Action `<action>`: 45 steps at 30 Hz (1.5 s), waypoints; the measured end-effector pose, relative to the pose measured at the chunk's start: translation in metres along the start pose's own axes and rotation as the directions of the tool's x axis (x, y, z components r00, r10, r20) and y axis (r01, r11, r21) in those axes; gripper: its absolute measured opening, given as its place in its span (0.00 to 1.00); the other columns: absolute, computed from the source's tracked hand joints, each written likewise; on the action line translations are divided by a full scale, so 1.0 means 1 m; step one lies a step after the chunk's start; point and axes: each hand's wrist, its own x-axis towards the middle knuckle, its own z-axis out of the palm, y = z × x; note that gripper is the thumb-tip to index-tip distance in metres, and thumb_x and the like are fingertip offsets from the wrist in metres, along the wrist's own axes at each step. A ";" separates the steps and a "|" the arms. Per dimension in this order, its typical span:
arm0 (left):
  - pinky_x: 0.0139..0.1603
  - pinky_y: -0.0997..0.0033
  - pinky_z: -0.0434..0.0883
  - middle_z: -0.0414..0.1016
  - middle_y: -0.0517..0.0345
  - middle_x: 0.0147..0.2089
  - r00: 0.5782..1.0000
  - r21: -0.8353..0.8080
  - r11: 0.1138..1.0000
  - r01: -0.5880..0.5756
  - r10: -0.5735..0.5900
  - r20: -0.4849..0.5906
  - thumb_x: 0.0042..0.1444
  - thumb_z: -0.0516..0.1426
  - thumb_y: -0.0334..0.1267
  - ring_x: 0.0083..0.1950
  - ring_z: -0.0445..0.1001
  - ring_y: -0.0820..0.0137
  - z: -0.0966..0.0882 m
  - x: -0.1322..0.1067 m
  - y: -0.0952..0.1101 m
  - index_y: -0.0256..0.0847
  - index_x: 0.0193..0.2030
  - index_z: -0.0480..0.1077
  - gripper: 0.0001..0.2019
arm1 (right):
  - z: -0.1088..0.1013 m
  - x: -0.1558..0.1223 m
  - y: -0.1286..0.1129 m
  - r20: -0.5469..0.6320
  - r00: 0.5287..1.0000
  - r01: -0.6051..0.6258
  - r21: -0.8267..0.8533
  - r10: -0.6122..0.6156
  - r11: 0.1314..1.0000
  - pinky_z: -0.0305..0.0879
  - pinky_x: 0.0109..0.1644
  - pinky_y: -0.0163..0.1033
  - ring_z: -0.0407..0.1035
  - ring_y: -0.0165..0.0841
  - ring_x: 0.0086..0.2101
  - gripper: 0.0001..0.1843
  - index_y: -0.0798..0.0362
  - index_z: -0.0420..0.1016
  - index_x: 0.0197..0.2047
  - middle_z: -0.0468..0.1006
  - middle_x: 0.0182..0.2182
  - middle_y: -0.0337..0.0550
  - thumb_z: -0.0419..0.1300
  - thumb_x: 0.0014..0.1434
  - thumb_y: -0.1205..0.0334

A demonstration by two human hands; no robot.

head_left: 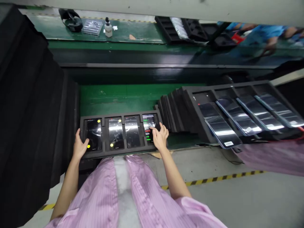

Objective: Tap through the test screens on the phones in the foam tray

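Note:
In front of me lies a black foam tray (105,153) with smartphones side by side in its compartments. My left hand (80,145) grips the tray's left end, its thumb over the rim beside the leftmost smartphone (94,134). Yellow dots glow on that screen and on the second smartphone (116,134). The third smartphone (132,133) has a dark, reflective screen. Around the right end is my right hand (161,136), its thumb reaching onto the rightmost smartphone (147,122), whose screen shows green and red bars.
Tall stacks of black foam trays (30,104) stand at left. Another stack (172,109) leans at right, near a tilted tray (204,126) of smartphones. A bottle (108,29) stands on the far green bench (142,36). A co-worker's blue sleeve (270,33) shows at upper right.

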 end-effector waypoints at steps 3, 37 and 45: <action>0.64 0.56 0.54 0.55 0.45 0.65 1.000 0.012 1.000 -0.011 0.011 0.001 0.47 0.56 0.36 0.64 0.56 0.56 0.000 0.001 -0.001 0.39 0.64 0.48 0.36 | 0.004 0.022 -0.001 -0.027 0.999 -0.038 0.019 0.038 0.999 0.50 0.55 0.57 0.48 0.45 0.57 0.22 0.47 0.74 0.44 0.55 0.58 0.49 0.40 0.63 0.56; 0.46 0.56 0.66 0.73 0.52 0.52 0.798 0.545 0.590 -0.596 0.509 0.321 0.54 0.46 0.31 0.48 0.68 0.59 -0.018 -0.006 0.030 0.41 0.49 0.71 0.19 | -0.030 -0.001 0.012 0.099 0.935 0.343 -0.008 -0.341 0.939 0.43 0.60 0.51 0.59 0.37 0.53 0.21 0.50 0.70 0.51 0.73 0.50 0.41 0.44 0.59 0.69; 0.44 0.59 0.66 0.74 0.58 0.52 0.774 0.586 0.512 -0.629 0.487 0.406 0.51 0.45 0.23 0.47 0.68 0.60 -0.014 0.003 0.027 0.41 0.51 0.70 0.24 | -0.023 0.009 0.013 0.200 0.893 0.420 -0.048 -0.403 0.906 0.44 0.60 0.53 0.60 0.38 0.53 0.26 0.49 0.70 0.51 0.73 0.50 0.40 0.46 0.52 0.75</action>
